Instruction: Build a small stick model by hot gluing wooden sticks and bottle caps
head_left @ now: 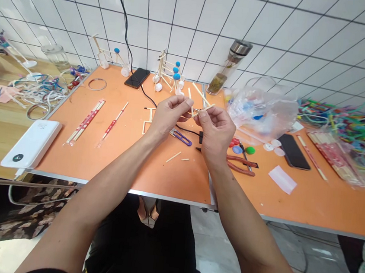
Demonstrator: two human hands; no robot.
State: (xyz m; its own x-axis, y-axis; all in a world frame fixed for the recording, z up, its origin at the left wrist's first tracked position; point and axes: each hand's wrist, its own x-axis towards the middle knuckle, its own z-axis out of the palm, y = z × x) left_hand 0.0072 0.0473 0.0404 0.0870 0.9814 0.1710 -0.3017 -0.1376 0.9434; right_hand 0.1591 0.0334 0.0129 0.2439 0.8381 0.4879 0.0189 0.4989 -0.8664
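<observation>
Above the orange table (pixel 124 165), my left hand (pixel 171 113) and my right hand (pixel 216 129) meet with fingertips nearly touching. A short wooden stick (pixel 190 100) stands pinched between my left thumb and fingers. In my right fingers are cut wooden sticks (pixel 201 94), the longest slanting up to the left; whether the pieces are joined is hidden by the fingers. A small wooden stick frame (pixel 147 122) lies beside my left wrist. Just below the hands are purple-handled snips (pixel 182 137) and two stick offcuts (pixel 174 157). Pliers with orange handles (pixel 240 164) rest right of my right wrist.
Stick models with blue balls (pixel 176 70) stand by the tiled wall, near a phone (pixel 137 78) and a glass bottle (pixel 223 71). Wrapped chopsticks (pixel 86 122) and a white power bank (pixel 32 143) lie left. A plastic bag (pixel 263 112) and another phone (pixel 294 151) lie right.
</observation>
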